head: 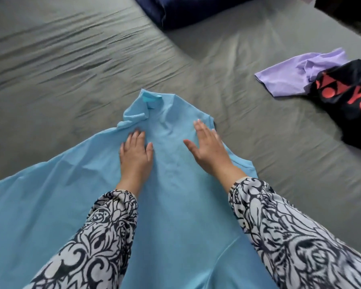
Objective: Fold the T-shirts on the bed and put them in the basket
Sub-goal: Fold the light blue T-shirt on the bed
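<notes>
Three T-shirts on the bed (pixel 75 65): blue T-shirt (pixel 175 205) near, purple T-shirt (pixel 290 78) and black T-shirt (pixel 346 105) right; left hand (pixel 134 152) and right hand (pixel 208 147) press spread on the blue

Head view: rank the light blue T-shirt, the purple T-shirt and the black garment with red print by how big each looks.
1. light blue T-shirt, by far the largest, though nearest the camera.
2 and 3. purple T-shirt and black garment with red print look similar; the black one overlaps the purple and is cut off by the frame edge, so no ranking.

Grey-sheeted bed (pixel 71 65), light blue T-shirt (pixel 175 205) spread, lilac T-shirt (pixel 283 78), black T-shirt (pixel 342 101), navy fabric (pixel 186 9)
</notes>
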